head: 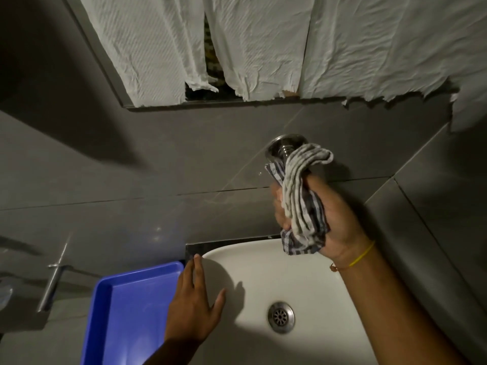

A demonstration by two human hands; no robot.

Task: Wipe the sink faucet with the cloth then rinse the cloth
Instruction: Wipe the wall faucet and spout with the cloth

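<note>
The right hand point(329, 219) clutches the striped cloth point(300, 196) wrapped around the wall-mounted faucet point(283, 146) above the basin's back rim, so gripping rubs the metal. The left hand point(195, 304) lies flat and empty on the basin's point(329, 299) left edge, seemingly bracing. The cloth is bunched, grey-white with dark checks.

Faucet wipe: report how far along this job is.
Done: nothing can be confirmed as finished. In hand: the right hand grips the striped grey-and-white cloth, wrapped around the wall-mounted chrome faucet, so wiping is under way. The left hand lies flat on the rim of the white ceramic sink. Left: rinsing the cloth; no water is seen running and the basin looks dry.
</note>
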